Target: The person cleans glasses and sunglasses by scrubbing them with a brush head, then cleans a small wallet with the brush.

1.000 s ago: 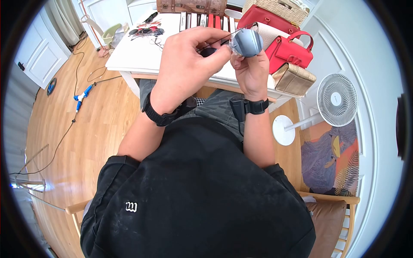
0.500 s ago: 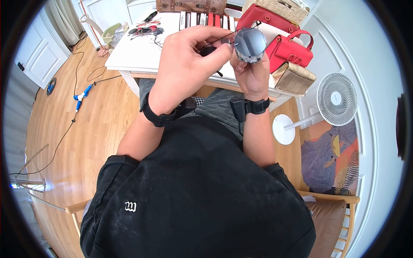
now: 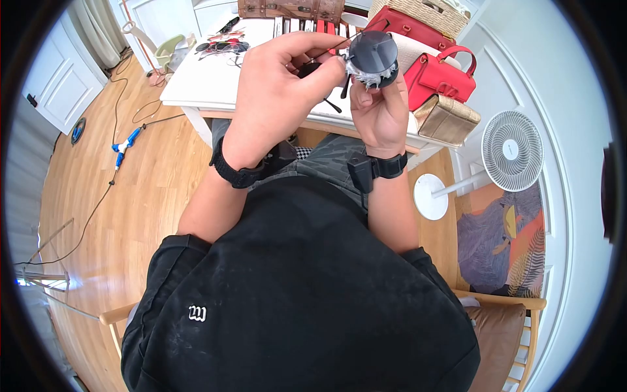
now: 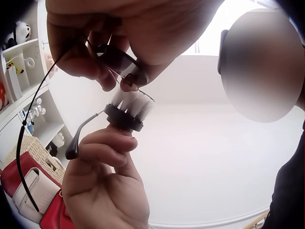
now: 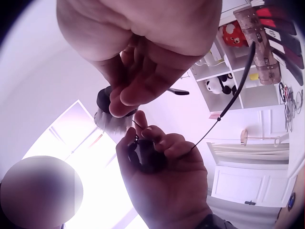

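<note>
My left hand (image 3: 277, 95) pinches a pair of dark round-lensed sunglasses (image 3: 372, 49) by the lens on its own side. The other lens faces up, grey and reflective in the head view. From the frame, one thin temple arm (image 4: 20, 157) sticks out with a dark tip; the second temple (image 4: 78, 138) hangs beside the right hand. My right hand (image 3: 382, 117) grips a small round brush by its black base (image 4: 123, 119) in its fingertips. The brush's pale bristles (image 4: 129, 105) point at the sunglasses and lie right under the free lens.
On the white table (image 3: 219, 85) lie more eyeglasses (image 3: 225, 47) and a row of flat cases beneath a brown trunk (image 3: 290, 9). Handbags crowd its right side, including a red one (image 3: 441, 81) and a gold one (image 3: 447, 121). A white fan (image 3: 511, 151) stands right.
The sunglasses have risen slightly and tilted in the left hand. The brush's bristles now show below the lens edge, where one second ago they were mostly hidden behind it.
</note>
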Motion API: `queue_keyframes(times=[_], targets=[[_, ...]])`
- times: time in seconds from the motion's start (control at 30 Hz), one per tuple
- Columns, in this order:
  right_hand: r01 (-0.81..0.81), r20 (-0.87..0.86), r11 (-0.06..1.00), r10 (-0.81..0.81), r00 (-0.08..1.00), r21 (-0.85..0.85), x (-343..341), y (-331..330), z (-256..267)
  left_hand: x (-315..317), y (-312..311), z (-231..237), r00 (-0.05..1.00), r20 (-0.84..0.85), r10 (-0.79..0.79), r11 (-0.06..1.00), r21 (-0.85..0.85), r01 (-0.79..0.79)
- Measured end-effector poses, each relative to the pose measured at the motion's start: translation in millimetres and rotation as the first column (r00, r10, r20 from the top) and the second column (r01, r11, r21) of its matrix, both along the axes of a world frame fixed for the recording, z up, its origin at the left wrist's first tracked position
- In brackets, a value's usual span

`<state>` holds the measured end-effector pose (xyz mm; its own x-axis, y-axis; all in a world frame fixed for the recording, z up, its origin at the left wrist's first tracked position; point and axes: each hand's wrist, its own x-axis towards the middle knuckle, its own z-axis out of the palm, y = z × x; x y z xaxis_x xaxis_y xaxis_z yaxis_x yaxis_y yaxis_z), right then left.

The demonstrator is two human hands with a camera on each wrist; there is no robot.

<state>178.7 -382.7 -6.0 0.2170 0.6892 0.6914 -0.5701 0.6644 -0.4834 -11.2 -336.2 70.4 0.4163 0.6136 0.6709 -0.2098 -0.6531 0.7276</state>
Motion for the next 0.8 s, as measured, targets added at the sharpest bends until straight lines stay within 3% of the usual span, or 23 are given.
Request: queue_keyframes(times=[0.07,0.13,0.17,0.27,0.37,0.5,0.53,0.57,0.63,0.7,0.77,0.8], targets=[[-0.062,-0.029,0.998,0.062,0.998,0.002,-2.9,-2.4,4.7,-1.3,-2.5,1.1,1.000,-0.016,-0.012,1.000,-0.016,0.012],[0.063,-0.245,0.996,-0.077,0.967,-0.066,-12.1,-3.8,14.0,-1.5,-3.0,1.5,0.999,-0.032,-0.022,0.999,-0.032,0.021],[0.061,-0.245,0.996,-0.076,0.967,-0.066,-11.5,-3.7,12.7,-1.0,-2.8,1.0,1.000,-0.022,-0.016,0.999,-0.030,0.016],[0.023,0.020,1.000,-0.023,1.000,0.002,-3.0,-7.6,6.2,0.4,0.9,-2.1,1.000,0.015,0.001,0.999,-0.049,-0.001],[0.100,0.063,0.994,-0.102,0.993,0.038,9.4,-5.1,5.0,0.1,-1.1,0.0,1.000,0.018,-0.003,0.999,-0.042,0.004],[0.150,-0.153,0.988,-0.155,0.976,-0.044,-7.8,-13.6,22.5,-1.3,-8.3,3.9,0.999,-0.034,-0.013,0.997,-0.076,0.010],[0.067,-0.019,0.997,-0.066,0.998,0.025,1.0,-14.6,16.6,-1.0,-6.6,2.9,0.999,-0.036,-0.014,0.997,-0.075,0.011],[0.068,-0.022,0.997,-0.067,0.997,0.024,7.0,-14.7,11.7,-1.0,-3.7,0.7,0.999,-0.016,-0.030,0.997,-0.077,0.028],[0.067,0.140,0.997,-0.073,0.987,0.049,12.0,-12.9,9.2,-2.3,-3.8,0.5,0.999,0.006,-0.042,0.996,-0.080,0.042],[0.102,0.098,0.994,-0.105,0.990,0.035,8.4,-10.5,14.1,-2.8,-9.5,3.7,0.997,-0.017,-0.078,0.994,-0.080,0.076],[0.162,-0.075,0.987,-0.163,0.984,-0.023,-4.2,-15.7,24.9,1.1,-8.2,-0.4,0.996,0.001,-0.094,0.991,-0.098,0.094],[0.064,-0.038,0.997,-0.063,0.997,0.039,1.0,-15.5,21.7,2.5,-5.4,-2.4,0.996,0.014,-0.085,0.992,-0.091,0.085]])
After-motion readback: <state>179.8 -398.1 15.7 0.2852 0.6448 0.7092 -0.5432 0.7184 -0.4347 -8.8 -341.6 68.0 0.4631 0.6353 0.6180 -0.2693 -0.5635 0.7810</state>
